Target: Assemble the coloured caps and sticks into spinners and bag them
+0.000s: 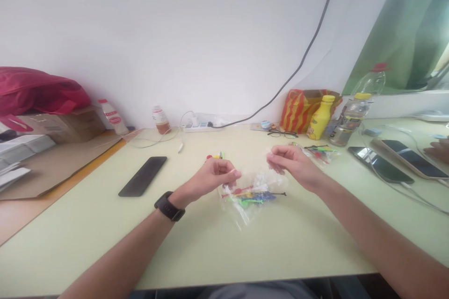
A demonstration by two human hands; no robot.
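A clear plastic bag (245,212) lies on the pale table in front of me, holding thin red, yellow, blue, green and black plastic pieces (250,195). My left hand (219,173), with a black watch (170,205) on the wrist, is closed in a pinch at the bag's upper left edge. To the right and slightly higher, my right hand (293,163) is also pinched. A whitish, see-through bit shows at its fingertips; whether it belongs to the bag is unclear. Behind my left hand, small coloured pieces (209,156) are partly hidden.
A black phone (143,176) lies to the left. Another bag of coloured pieces (320,153) rests beyond my right hand, near glasses (282,134), a yellow bottle (321,119) and a clear bottle (351,121). Two phones (380,164) (414,156) with cables and another person's hand (438,152) are at right.
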